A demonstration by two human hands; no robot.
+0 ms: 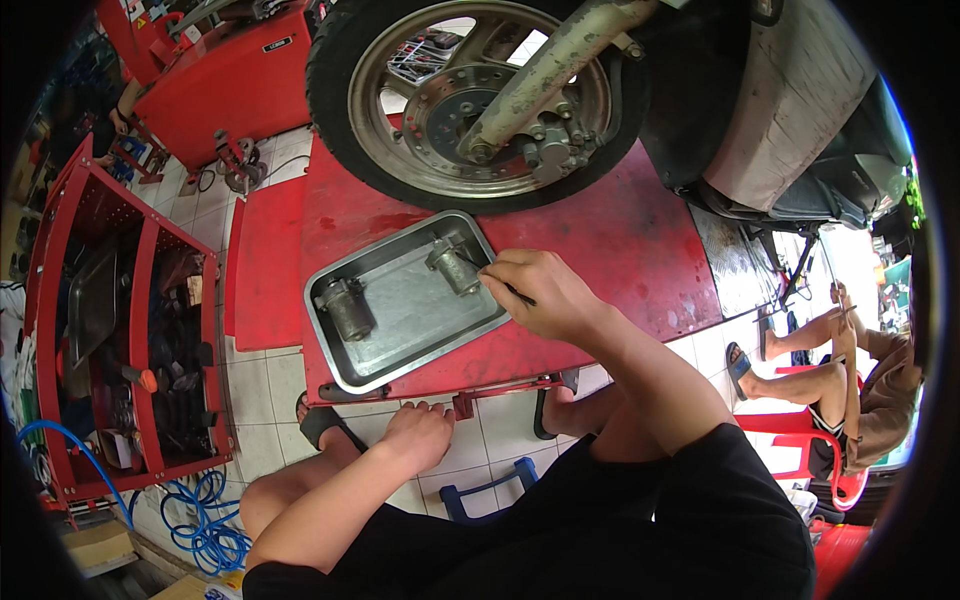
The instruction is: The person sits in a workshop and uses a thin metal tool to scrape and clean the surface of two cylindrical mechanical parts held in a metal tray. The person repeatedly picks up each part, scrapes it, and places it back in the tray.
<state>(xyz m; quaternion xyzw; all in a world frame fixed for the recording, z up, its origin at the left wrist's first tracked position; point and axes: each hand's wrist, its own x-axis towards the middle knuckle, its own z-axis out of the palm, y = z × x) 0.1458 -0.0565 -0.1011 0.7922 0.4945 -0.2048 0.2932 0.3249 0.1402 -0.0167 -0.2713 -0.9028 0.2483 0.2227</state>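
A rectangular metal tray (405,379) lies tilted across the red lift platform (600,247). Inside it, on the left, is a cylindrical metal motor (351,313); a similar, lighter one (456,271) lies at its upper right. My right hand (536,292) is over the tray's right edge beside the lighter motor, its fingers pinched on a thin black item, perhaps a cable or a slim tool. My left hand (421,436) hangs below the platform's near edge with the fingers curled; nothing shows in it, though its palm is hidden.
A scooter's front wheel (330,97) with brake disc and caliper stands just beyond the tray. A dark-handled tool (349,392) lies at the near edge. On the left are a red tool cart (142,300) and a coiled blue hose (199,517). A seated person (877,397) is at right.
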